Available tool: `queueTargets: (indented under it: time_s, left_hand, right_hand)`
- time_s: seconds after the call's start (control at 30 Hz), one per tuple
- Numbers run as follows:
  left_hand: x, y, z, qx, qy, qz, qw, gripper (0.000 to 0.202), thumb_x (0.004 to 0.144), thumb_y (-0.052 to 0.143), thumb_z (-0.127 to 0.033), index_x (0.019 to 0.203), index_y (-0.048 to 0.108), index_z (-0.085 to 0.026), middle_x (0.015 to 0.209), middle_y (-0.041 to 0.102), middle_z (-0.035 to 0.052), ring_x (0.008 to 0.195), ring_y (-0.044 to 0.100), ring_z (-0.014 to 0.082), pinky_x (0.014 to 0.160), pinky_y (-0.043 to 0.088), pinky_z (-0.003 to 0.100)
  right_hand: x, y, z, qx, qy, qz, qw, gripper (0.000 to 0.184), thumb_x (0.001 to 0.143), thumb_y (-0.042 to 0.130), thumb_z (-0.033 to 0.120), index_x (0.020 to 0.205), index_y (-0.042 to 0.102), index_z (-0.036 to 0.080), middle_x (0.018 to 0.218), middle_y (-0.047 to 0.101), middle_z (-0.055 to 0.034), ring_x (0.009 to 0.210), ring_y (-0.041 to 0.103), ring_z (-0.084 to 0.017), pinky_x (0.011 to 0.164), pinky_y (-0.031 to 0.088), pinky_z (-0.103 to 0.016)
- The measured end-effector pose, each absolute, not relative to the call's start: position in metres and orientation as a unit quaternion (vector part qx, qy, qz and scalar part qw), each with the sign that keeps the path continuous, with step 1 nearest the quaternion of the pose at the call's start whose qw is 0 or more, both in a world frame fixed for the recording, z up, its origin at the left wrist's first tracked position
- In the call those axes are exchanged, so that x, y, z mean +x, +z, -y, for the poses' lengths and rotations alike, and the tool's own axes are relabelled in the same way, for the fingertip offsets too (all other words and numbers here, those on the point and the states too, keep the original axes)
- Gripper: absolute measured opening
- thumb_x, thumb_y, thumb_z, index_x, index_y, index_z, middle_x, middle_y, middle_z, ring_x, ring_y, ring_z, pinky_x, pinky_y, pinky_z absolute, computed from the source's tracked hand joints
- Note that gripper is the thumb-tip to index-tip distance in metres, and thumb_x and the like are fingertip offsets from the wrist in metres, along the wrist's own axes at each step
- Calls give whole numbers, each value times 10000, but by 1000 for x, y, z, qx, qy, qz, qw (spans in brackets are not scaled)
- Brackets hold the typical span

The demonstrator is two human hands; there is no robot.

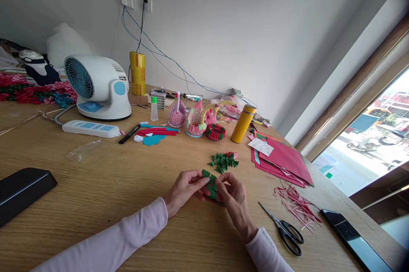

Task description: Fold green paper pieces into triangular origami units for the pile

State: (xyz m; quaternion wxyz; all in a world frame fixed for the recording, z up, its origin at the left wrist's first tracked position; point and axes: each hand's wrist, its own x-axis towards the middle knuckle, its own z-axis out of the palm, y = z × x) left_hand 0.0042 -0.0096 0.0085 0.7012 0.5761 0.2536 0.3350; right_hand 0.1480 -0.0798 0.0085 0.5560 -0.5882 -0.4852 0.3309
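Note:
My left hand (pixel 185 189) and my right hand (pixel 234 199) meet over the wooden table (pixel 105 204), both pinching a small green folded-paper piece (pixel 211 184) with a bit of red under it. Fingers of both hands are closed on it. Just beyond lies a little pile of green folded paper triangles (pixel 223 161). Farther back stand pink paper swan models (pixel 200 119) and a small red and green paper ring (pixel 215 132).
Black scissors (pixel 286 230) and red paper strips (pixel 297 206) lie right of my right hand, a phone (pixel 354 238) beyond. Red paper sheets (pixel 284 160), a yellow flask (pixel 243 123), a white fan (pixel 99 87), a power strip (pixel 91 128) and a black object (pixel 22 189) are around.

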Motion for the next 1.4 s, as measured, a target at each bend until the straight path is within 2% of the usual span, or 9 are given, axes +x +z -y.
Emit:
queueTargets:
  time_s: [0.13, 0.3, 0.43, 0.57, 0.7, 0.83, 0.97, 1.1, 1.4]
  left_hand:
    - [4, 7, 9, 571, 314, -263, 712, 339, 747, 646, -418, 860, 649, -98, 807, 682, 74, 703, 658, 177, 579, 522, 250]
    - [3, 5, 6, 537, 290, -246, 753, 331, 734, 665, -421, 796, 628, -97, 745, 651, 41, 601, 616, 117, 530, 488, 217]
    - [-1, 6, 2, 474, 223, -219, 823, 291, 701, 714, -367, 741, 601, -102, 666, 602, 3, 513, 546, 60, 457, 425, 165]
    - [-6, 9, 0, 428, 132, -216, 868, 282, 686, 731, -338, 717, 582, -100, 595, 545, -25, 425, 478, 28, 383, 344, 140]
    - [-6, 12, 3, 442, 99, -219, 864, 342, 708, 689, -418, 705, 543, -109, 565, 496, -43, 368, 413, 12, 333, 255, 134]
    - [0, 10, 8, 546, 223, -251, 767, 395, 757, 589, -513, 683, 489, -138, 537, 474, -49, 362, 394, 27, 312, 225, 137]
    - [7, 3, 8, 622, 313, -251, 672, 368, 718, 652, -463, 839, 543, -133, 638, 569, -10, 474, 536, 92, 331, 368, 161]
    - [7, -4, 6, 596, 329, -244, 691, 332, 695, 699, -387, 823, 559, -115, 736, 614, 28, 622, 639, 155, 417, 483, 200]
    - [3, 4, 10, 571, 307, -231, 726, 315, 748, 677, -336, 959, 632, -107, 904, 677, 91, 771, 672, 176, 636, 528, 229]
  right_hand:
    - [147, 8, 79, -572, 350, 470, 574, 310, 792, 605, 453, 738, 495, 168, 442, 477, 57, 408, 419, -71, 398, 280, -167]
    - [154, 12, 82, -501, 390, 523, 569, 198, 845, 550, 371, 871, 486, 185, 574, 510, 44, 496, 472, -88, 464, 362, -183]
    - [163, 22, 85, -498, 319, 620, 516, 209, 832, 541, 257, 1035, 527, 211, 870, 594, -33, 672, 549, -127, 538, 430, -207]
    - [166, 26, 84, -488, 252, 698, 460, 159, 828, 560, 249, 960, 633, 198, 1239, 494, -107, 879, 582, -177, 624, 472, -237]
    - [166, 17, 81, -506, 275, 668, 472, 149, 846, 564, 301, 912, 620, 180, 847, 634, -62, 645, 576, -134, 557, 449, -226]
    - [168, 6, 76, -555, 289, 602, 496, 202, 837, 571, 354, 783, 570, 159, 563, 513, 22, 441, 440, -79, 410, 334, -185]
    - [167, 3, 73, -598, 263, 585, 481, 237, 808, 598, 376, 753, 591, 146, 496, 467, 37, 403, 413, -74, 376, 289, -181]
    - [163, 5, 74, -587, 291, 585, 478, 287, 825, 565, 418, 782, 608, 137, 523, 523, 13, 426, 461, -88, 396, 337, -184]
    - [159, 12, 77, -553, 396, 526, 511, 356, 824, 547, 488, 773, 576, 137, 554, 584, -10, 490, 567, -122, 472, 425, -208]
